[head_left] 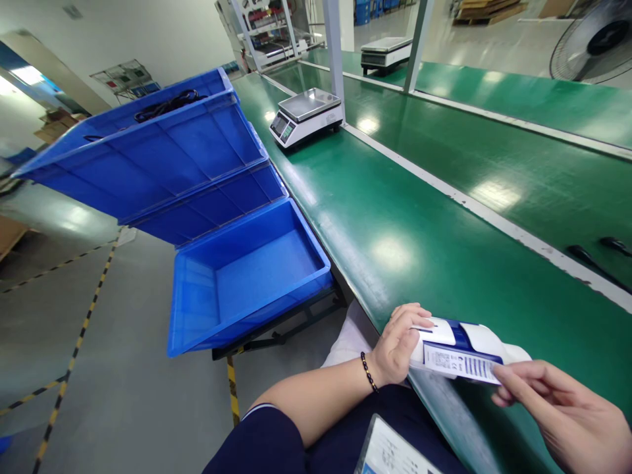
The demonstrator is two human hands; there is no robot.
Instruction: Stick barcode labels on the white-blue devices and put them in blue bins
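A white and dark-blue device (481, 337), elongated, of a kind I cannot make out, is at the near edge of the green bench (494, 263). My left hand (397, 343) grips its left end, fingers over the top. Along its near side runs a white printed label (459, 363) with barcode-like stripes and small text. The right end of this label is pinched between the thumb and finger of my right hand (567, 405). Whether the label is fully stuck down, I cannot tell. My fingers hide part of the device's left end.
To the left stands an open blue crate (197, 296), with stacked blue crates (172, 158) behind it, the top one holding black cables (170, 105). A scale (309, 115) sits further along the bench. Black items (595, 263) lie at right. A fan (600, 39) stands behind.
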